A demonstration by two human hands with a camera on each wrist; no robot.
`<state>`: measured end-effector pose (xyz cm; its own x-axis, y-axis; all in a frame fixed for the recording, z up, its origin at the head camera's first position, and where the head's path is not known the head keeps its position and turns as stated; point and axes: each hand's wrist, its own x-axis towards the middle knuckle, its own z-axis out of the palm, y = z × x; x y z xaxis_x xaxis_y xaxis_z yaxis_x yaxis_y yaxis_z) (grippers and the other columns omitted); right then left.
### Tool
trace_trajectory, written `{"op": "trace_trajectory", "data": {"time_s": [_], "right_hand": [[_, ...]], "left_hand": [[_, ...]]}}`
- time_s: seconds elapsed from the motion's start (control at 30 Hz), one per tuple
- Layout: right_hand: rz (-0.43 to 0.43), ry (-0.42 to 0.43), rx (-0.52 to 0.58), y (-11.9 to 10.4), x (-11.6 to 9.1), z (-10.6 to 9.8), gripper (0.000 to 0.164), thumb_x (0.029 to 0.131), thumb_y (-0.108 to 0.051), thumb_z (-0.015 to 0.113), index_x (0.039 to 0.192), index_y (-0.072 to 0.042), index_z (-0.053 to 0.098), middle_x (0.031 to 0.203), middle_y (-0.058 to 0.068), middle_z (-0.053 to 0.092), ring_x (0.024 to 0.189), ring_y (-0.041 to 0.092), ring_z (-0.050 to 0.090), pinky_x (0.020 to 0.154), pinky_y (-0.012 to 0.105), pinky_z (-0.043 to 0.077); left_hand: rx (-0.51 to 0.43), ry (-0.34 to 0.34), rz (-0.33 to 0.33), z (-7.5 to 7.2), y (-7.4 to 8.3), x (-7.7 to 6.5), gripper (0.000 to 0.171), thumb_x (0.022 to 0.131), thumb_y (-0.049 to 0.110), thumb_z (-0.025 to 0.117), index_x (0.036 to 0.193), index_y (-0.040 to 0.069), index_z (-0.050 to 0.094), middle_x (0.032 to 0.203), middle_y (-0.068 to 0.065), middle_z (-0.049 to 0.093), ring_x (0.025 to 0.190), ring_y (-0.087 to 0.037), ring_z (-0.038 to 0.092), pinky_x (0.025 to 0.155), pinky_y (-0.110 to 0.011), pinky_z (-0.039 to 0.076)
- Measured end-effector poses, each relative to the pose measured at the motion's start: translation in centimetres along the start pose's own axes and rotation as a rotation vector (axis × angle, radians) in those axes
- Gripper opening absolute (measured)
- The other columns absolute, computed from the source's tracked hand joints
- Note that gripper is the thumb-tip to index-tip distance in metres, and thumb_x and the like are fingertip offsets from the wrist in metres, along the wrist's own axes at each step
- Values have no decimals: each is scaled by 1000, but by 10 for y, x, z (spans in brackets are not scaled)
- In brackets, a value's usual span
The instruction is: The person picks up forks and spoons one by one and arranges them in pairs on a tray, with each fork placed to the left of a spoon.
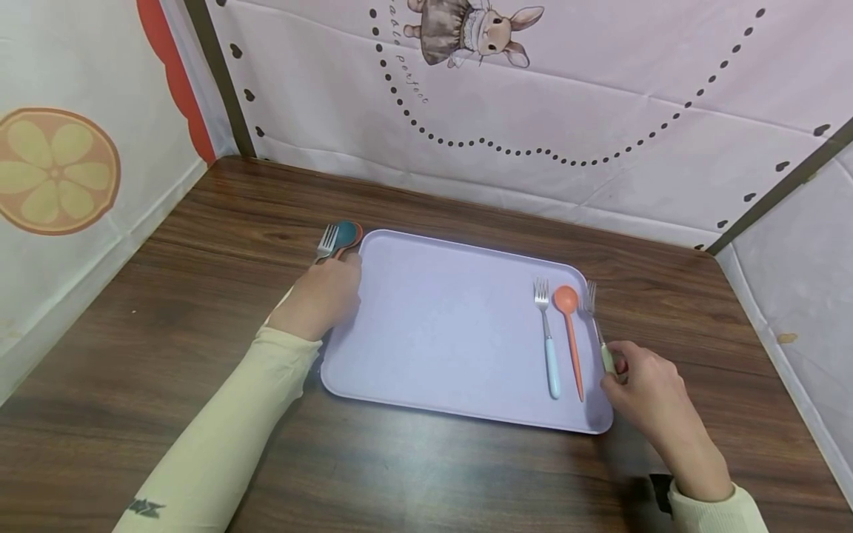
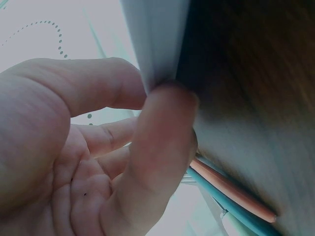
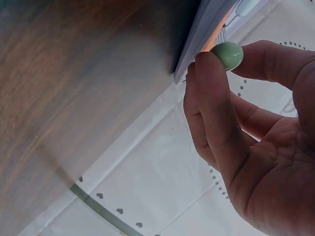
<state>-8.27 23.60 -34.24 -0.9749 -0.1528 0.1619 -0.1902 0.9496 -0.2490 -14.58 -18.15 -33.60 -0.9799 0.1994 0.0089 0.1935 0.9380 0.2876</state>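
Observation:
In the head view my left hand (image 1: 324, 296) is at the left rim of a lavender tray (image 1: 433, 326). Its thumb and index finger pinch that rim (image 2: 156, 44) in the left wrist view. At the tray's right edge, my right hand (image 1: 649, 389) pinches a fork by its pale green handle (image 1: 608, 360). The rounded handle end (image 3: 229, 55) shows between thumb and index finger in the right wrist view. The fork's tines (image 1: 590, 296) overlap the tray's right rim. Inside the tray lie a fork with a light blue handle (image 1: 552, 369) and an orange spoon (image 1: 566, 300), side by side.
Beyond my left hand, a fork (image 1: 327, 240), a teal spoon (image 1: 346, 234) and an orange spoon (image 1: 360, 232) lie together by the tray's far left corner, handles partly hidden by the hand. The dark wooden table (image 1: 426, 474) is bordered by printed cloth walls (image 1: 533, 111).

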Motion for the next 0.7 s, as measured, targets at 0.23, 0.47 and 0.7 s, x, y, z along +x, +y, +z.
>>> {"op": "trace_trajectory", "data": {"time_s": [0.23,0.47,0.7], "right_hand": [[-12,19,-3,-4,0,-1,28,70,-5,60,96,3,60,70,5,49,60,19,43,48,34,35],[-9,18,3,-8,1,1,29,70,-5,61,98,3,60,72,6,50,61,20,44,49,34,37],[-24,39,4,-13,2,2,29,69,-4,59,97,4,61,69,5,49,62,20,44,49,35,37]], "left_hand": [[0,3,-1,1,-1,0,10,83,1,48,91,-3,46,70,-16,52,59,-30,51,56,-48,48],[3,8,5,1,-1,1,10,82,1,49,91,-3,46,71,-18,53,60,-31,52,58,-50,48],[-4,-4,-12,0,1,0,11,82,2,49,92,-3,46,73,-18,53,62,-31,52,59,-49,48]]}}
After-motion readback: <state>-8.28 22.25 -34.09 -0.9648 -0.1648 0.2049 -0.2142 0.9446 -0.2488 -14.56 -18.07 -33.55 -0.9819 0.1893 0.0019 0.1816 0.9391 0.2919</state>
